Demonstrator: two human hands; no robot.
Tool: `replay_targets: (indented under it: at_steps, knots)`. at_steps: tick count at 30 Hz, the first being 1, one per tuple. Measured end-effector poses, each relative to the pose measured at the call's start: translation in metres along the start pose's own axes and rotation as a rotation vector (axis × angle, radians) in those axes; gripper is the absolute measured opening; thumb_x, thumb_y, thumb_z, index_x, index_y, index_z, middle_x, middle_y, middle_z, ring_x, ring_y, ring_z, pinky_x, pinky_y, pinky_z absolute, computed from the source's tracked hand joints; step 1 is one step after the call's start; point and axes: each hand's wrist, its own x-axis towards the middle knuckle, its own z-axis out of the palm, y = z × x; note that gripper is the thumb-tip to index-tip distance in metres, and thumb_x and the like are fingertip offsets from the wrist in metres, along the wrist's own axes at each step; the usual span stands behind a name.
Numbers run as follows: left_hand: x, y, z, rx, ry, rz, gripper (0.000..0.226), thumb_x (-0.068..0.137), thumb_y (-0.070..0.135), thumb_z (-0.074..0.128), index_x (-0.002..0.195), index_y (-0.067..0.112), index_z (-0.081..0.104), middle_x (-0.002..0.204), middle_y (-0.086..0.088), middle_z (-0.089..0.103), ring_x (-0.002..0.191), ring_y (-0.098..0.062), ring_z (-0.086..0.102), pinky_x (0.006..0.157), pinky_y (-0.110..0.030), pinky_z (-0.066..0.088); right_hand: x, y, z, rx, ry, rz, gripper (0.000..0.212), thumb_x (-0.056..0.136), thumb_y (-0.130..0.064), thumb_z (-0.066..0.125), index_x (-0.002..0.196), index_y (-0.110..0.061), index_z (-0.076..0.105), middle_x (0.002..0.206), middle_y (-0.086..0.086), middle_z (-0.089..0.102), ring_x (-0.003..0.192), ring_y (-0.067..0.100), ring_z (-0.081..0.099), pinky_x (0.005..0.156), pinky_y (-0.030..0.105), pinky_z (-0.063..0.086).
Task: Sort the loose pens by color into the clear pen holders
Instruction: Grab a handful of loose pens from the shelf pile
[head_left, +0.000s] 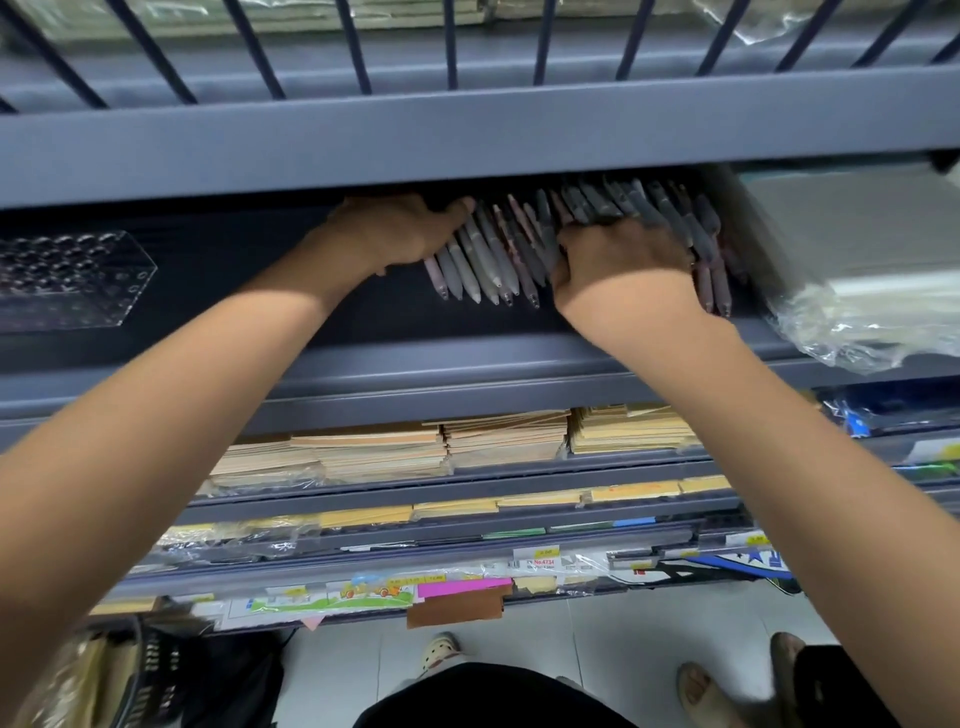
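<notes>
A pile of loose pens, grey, whitish and dusky pink, lies fanned out on a dark blue metal shelf. My left hand reaches in at the left end of the pile, fingers curled round the leftmost pens. My right hand lies on the middle of the pile, fingers curled over the dark grey pens there. More dark pens stick out to the right of that hand. A clear pen holder with rows of round holes lies on the same shelf at the far left, with no pens in it.
The shelf above overhangs the pens closely. A plastic-wrapped stack of paper sits right of the pens. Lower shelves hold stacks of notebooks. Another person's sandalled feet stand on the tiled floor at bottom right.
</notes>
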Motion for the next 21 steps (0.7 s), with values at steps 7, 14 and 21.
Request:
replay_targets:
  at_steps: [7,14,21]
  knots:
    - [-0.001,0.039,-0.005,-0.148,-0.257,-0.056,0.090,0.082,0.087,0.037,0.142,0.020,0.044,0.150,-0.015,0.044,0.103,-0.027,0.059,0.075,-0.035,0.053,-0.027,0.007,0.019,0.201,0.102,-0.038,0.028,0.092,-0.029,0.052,0.118,-0.024,0.061,0.105,0.013,0.068,0.098,0.037,0.061,0.070,0.032,0.041]
    - [-0.009,0.071,-0.007,0.111,-0.240,0.006,0.102,0.082,0.085,0.039,0.144,0.005,0.042,0.142,-0.023,0.049,0.083,-0.031,0.055,0.057,-0.039,0.052,-0.021,0.029,0.014,0.726,-0.132,0.051,0.019,0.092,-0.022,0.057,0.090,-0.036,0.069,0.082,-0.015,0.069,0.074,0.006,0.061,0.059,0.005,0.040]
    - [-0.023,0.096,-0.008,0.341,-0.273,0.176,0.072,0.101,0.061,0.036,0.126,-0.004,0.055,0.101,-0.019,0.067,0.053,-0.018,0.043,0.025,-0.015,0.028,-0.022,0.037,0.008,0.857,-0.290,0.019,0.020,0.092,-0.016,0.058,0.087,-0.029,0.073,0.107,-0.012,0.071,0.106,0.018,0.064,0.095,0.035,0.050]
